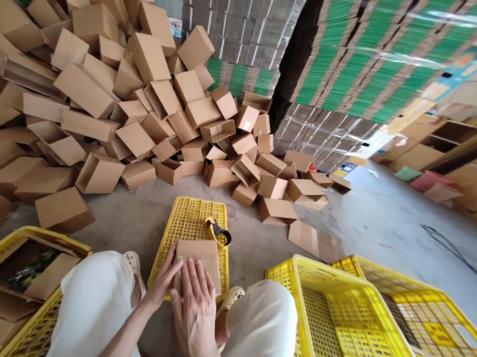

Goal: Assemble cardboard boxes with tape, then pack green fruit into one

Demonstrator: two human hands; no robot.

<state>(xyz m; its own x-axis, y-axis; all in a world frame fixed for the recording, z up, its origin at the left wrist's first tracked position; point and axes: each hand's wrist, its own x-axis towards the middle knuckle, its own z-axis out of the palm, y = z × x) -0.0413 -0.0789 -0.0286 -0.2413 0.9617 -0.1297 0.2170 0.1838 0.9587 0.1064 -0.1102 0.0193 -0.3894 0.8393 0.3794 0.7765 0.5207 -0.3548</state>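
Observation:
A small closed cardboard box (203, 248) rests on an upturned yellow plastic crate (180, 213) between my knees. My right hand (195, 304) lies flat on top of the box, fingers stretched out. At the box's left side is my left hand (166, 273), its fingers extended along the edge and touching the cardboard. Just beyond the box, a yellow and black tape dispenser (216, 231) sits on the crate.
Loose cardboard boxes (140, 136) form a big heap ahead. Yellow crates (315, 310) stand at my right. On the left, another crate (34, 325) holds open boxes with dark packed items. Wrapped stacks of flat cardboard (349, 51) rise behind. A cable (454, 251) lies on the floor.

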